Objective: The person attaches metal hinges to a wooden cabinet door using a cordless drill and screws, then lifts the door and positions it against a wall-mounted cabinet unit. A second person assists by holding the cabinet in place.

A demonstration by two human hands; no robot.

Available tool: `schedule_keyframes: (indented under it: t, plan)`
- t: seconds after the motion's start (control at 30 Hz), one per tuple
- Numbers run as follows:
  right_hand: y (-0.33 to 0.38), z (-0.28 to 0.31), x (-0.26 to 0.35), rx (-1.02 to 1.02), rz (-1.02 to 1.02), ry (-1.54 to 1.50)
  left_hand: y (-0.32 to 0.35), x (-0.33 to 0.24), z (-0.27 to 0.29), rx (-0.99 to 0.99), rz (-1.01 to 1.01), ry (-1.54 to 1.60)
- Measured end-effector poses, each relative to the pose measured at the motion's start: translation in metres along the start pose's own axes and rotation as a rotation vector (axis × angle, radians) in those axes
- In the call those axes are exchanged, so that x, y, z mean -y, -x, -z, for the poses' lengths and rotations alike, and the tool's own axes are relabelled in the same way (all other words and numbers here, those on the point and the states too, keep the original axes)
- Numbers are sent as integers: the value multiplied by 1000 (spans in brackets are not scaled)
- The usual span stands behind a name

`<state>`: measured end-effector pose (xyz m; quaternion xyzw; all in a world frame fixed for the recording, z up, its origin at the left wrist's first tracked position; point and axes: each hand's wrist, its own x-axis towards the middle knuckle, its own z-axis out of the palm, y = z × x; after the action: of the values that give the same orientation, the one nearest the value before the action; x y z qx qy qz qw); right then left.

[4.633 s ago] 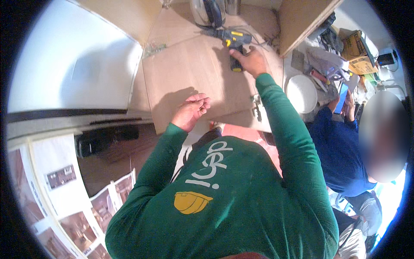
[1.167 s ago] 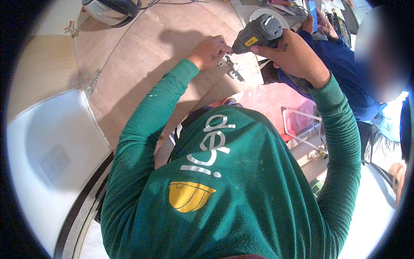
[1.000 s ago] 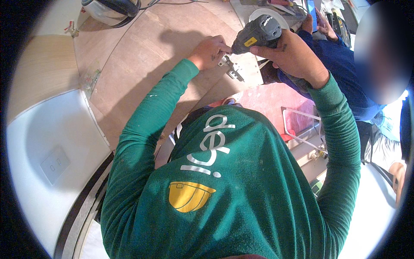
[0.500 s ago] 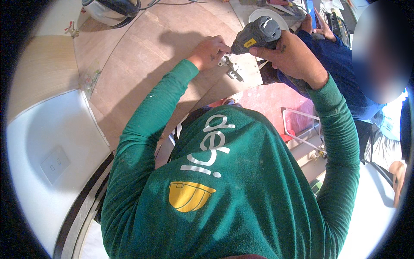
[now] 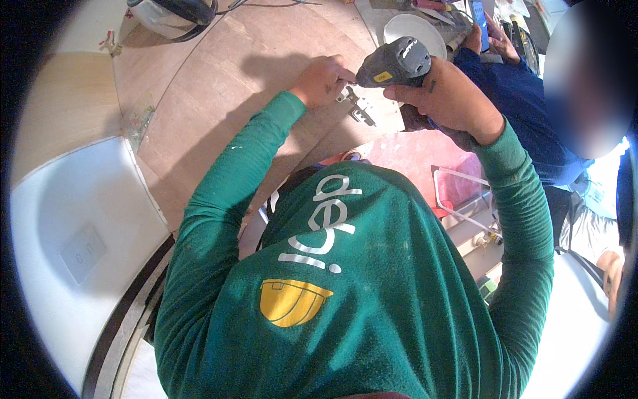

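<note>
My right hand [image 5: 458,100] is wrapped round the grip of a dark cordless drill [image 5: 393,63] with a small yellow label. The drill points left, toward the fingertips of my left hand [image 5: 323,81]. Those fingers are pinched together at the drill's front end; whatever is between them is too small or hidden to name. Just below the fingertips, a metal cabinet hinge [image 5: 359,108] lies on the brownish wooden board [image 5: 219,86], close to its near right edge. The tip of the drill is partly hidden by my left fingers.
Beyond the drill is a round white lid or plate [image 5: 415,34]. At the right, a person in a dark blue sleeve [image 5: 512,113] holds a phone [image 5: 480,26]. A metal kettle-like vessel [image 5: 174,16] stands far left. A white wall with a switch plate [image 5: 83,254] borders the left.
The drill and my right hand have shifted and tilted slightly. My left hand stays nearly in place. The other person's phone has turned a little.
</note>
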<state>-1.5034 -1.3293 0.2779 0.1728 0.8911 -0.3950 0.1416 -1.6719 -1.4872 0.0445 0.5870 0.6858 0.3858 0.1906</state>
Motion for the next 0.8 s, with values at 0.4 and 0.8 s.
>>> schedule_keyframes:
  t: [0.4, 0.8]
  plan:
    - [-2, 3, 0, 100, -53, 14, -78, -133, 72, -156, -388, 449]
    - [-5, 0, -7, 81, -55, 13, -80, -124, 61, -100, -336, 648]
